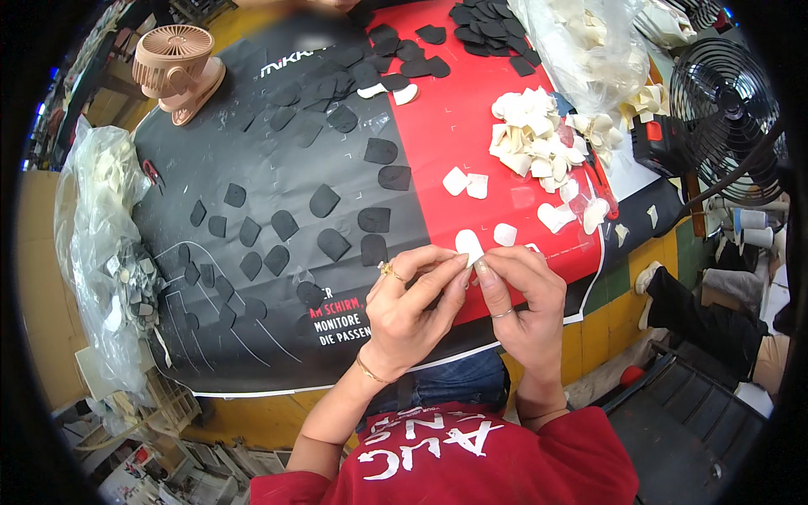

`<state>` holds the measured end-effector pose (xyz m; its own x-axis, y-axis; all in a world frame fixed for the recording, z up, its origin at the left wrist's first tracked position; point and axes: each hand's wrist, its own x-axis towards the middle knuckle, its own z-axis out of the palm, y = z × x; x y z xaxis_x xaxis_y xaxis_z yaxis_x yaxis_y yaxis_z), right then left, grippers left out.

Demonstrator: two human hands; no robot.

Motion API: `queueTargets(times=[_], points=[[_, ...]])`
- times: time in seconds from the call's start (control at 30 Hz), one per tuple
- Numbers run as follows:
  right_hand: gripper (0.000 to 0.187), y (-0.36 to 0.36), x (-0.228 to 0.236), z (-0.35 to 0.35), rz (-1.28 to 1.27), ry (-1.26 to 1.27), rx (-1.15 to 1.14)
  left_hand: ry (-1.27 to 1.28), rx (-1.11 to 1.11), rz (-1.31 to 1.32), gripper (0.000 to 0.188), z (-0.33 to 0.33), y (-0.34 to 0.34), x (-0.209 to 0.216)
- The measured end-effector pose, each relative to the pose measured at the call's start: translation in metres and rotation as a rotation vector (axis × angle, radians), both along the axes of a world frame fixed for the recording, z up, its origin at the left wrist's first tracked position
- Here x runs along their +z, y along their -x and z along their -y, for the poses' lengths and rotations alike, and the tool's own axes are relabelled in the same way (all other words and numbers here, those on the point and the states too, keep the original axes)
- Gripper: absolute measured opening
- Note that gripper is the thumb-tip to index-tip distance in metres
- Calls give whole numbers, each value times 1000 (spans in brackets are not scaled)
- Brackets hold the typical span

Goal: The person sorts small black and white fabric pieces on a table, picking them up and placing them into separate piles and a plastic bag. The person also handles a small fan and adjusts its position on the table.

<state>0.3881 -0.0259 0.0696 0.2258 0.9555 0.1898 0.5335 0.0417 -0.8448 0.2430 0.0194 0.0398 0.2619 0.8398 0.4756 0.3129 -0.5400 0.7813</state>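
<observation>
Both my hands meet over the near edge of a black and red sheet point(446, 143) that covers the table. My left hand point(412, 303) and my right hand point(518, 295) pinch one small white piece point(468, 246) between their fingertips. Several black cut pieces point(324, 200) lie spread on the black half to the left. A heap of white pieces point(534, 135) sits on the red half, with a few loose ones point(465, 182) nearer to me.
A small beige fan point(177, 67) stands at the far left. A black wire fan point(728, 118) stands at the right. Clear plastic bags of pieces lie at the left edge point(101, 244) and far right point(581, 50). More black pieces point(484, 25) lie at the back. Red-handled scissors point(602, 181) lie by the heap.
</observation>
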Motion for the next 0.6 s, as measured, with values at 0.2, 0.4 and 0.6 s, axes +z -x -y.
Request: queueTargets(times=[0.2,0.4,0.6], points=[[9,0,-3,-4,84,-32,24,28,12,5,23,1,0,-1],[10,-1,-8,-5,274,-86,42,191,-6,54,18,-1,-1,4],[13,-2,-10,-5,381,-125,66,434,-52,43,13,-7,6,12]])
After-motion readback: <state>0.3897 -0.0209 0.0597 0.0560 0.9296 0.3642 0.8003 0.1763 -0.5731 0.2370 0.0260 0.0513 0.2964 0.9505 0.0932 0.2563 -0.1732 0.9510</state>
